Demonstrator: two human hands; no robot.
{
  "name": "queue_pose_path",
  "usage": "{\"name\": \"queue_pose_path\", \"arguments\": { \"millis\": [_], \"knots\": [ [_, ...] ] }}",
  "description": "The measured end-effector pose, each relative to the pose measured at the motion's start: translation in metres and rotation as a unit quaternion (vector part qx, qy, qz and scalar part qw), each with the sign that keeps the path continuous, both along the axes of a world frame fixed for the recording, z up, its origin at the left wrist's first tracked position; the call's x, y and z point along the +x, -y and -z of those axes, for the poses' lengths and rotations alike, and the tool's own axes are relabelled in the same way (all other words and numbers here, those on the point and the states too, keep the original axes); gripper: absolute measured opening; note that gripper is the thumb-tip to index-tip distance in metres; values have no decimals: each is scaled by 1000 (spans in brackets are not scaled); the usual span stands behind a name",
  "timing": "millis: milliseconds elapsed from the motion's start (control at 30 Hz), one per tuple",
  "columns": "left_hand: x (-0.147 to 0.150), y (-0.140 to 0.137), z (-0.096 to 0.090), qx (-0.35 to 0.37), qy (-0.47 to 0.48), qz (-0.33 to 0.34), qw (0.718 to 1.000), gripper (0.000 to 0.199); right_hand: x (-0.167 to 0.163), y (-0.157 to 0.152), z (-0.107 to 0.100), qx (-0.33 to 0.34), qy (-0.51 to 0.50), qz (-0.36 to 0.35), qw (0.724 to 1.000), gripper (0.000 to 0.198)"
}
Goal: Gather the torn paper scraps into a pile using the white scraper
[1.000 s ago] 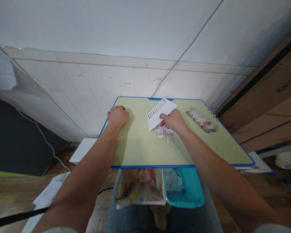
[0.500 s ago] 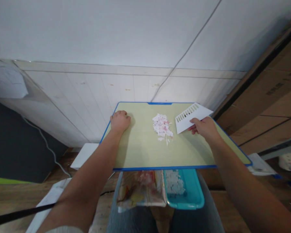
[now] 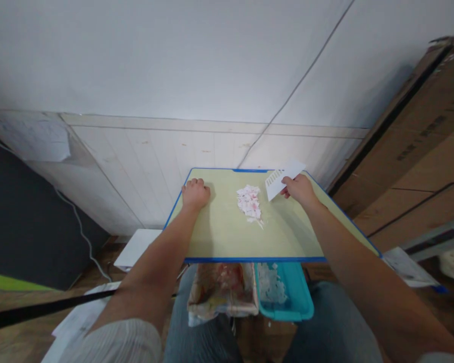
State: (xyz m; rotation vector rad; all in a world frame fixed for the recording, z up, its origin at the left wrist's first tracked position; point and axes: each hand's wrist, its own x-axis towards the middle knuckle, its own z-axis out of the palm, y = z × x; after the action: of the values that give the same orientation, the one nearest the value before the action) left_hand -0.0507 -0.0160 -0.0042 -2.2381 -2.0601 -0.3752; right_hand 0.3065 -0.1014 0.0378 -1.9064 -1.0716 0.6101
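Observation:
A heap of small white and pinkish paper scraps (image 3: 248, 201) lies near the middle of a pale yellow board (image 3: 227, 239) with a blue rim. My right hand (image 3: 299, 189) grips a flat white card (image 3: 277, 184) with a row of slots along one end. The card is tilted, its slotted end just right of the heap. Palm down near the board's left edge rests my left hand (image 3: 195, 194), holding nothing visible, its fingers slightly bent. The underside of both hands is hidden.
Below the board's near edge, between my legs, are a turquoise basket (image 3: 300, 297) with white scraps in it and a plastic-lined container (image 3: 223, 297). A white wall (image 3: 196, 65) stands behind the board. Large cardboard boxes (image 3: 419, 146) lean at the right, and a cable hangs down the wall.
My right hand has moved left with the card. The scrap heap looks more compact along its right side. My left hand stays on the board, while the whole view has shifted slightly.

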Motion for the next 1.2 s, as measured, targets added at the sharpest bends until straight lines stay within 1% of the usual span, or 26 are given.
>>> {"name": "queue_pose_path", "arguments": {
  "millis": [133, 200, 233, 267, 333, 367, 433, 533, 600, 667, 733, 800, 867, 933, 967, 1067, 1133, 1200],
  "knots": [
    [-1, -2, 3, 7, 0, 0, 1000, 54, -13, -22, 8, -45, 14, -32, 998, 50],
    [-1, -2, 3, 5, 2, -2, 1000, 53, -20, -28, 9, -50, 20, -54, 997, 53],
    [-2, -1, 2, 1, 2, -4, 1000, 53, -23, -30, 8, -47, 26, -62, 997, 50],
    [-2, -1, 2, -2, 2, -6, 1000, 53, -25, -30, 5, -40, 33, -67, 996, 44],
    [-1, 0, 0, -5, 0, -11, 1000, 52, -31, -28, -1, -16, 46, -74, 996, 25],
    [-2, 1, 0, -6, -2, -13, 1000, 52, -36, -28, -3, -2, 50, -79, 996, 25],
    [-2, 2, -1, -6, -5, -17, 1000, 51, -51, -27, -4, 22, 46, -101, 994, 32],
    [-2, 1, -2, -6, -8, -21, 1000, 50, -83, -28, 2, 32, 21, -145, 989, 26],
    [-2, 2, -1, -6, -12, -20, 1000, 51, -97, -30, 8, 30, 9, -161, 986, 24],
    [-2, 4, -2, -7, -21, -14, 1000, 52, -98, -28, 11, 32, 3, -160, 987, 24],
    [-1, 7, -3, -8, -32, -9, 999, 54, -85, -22, 10, 44, -3, -145, 988, 24],
    [-1, 8, -6, -13, -44, -5, 999, 55, -64, -9, 7, 66, -14, -126, 990, 20],
    [0, 5, -11, -13, -60, 0, 998, 55, -42, 12, 6, 88, -29, -109, 990, 16],
    [1, -3, -16, -21, -78, 14, 997, 56, -28, 40, 11, 108, -47, -93, 989, 19],
    [2, -8, -18, -31, -80, 16, 996, 57, -23, 56, 15, 126, -73, -95, 985, 23],
    [7, -24, -17, -37, -64, 28, 997, 58, -22, 101, 32, 140, -130, -96, 977, 36],
    [9, -31, -11, -24, -50, 45, 997, 57, -25, 125, 44, 144, -127, -98, 976, 41],
    [9, -35, -5, -11, -35, 59, 998, 57, -27, 141, 52, 154, -104, -90, 979, 45]
  ]
}}
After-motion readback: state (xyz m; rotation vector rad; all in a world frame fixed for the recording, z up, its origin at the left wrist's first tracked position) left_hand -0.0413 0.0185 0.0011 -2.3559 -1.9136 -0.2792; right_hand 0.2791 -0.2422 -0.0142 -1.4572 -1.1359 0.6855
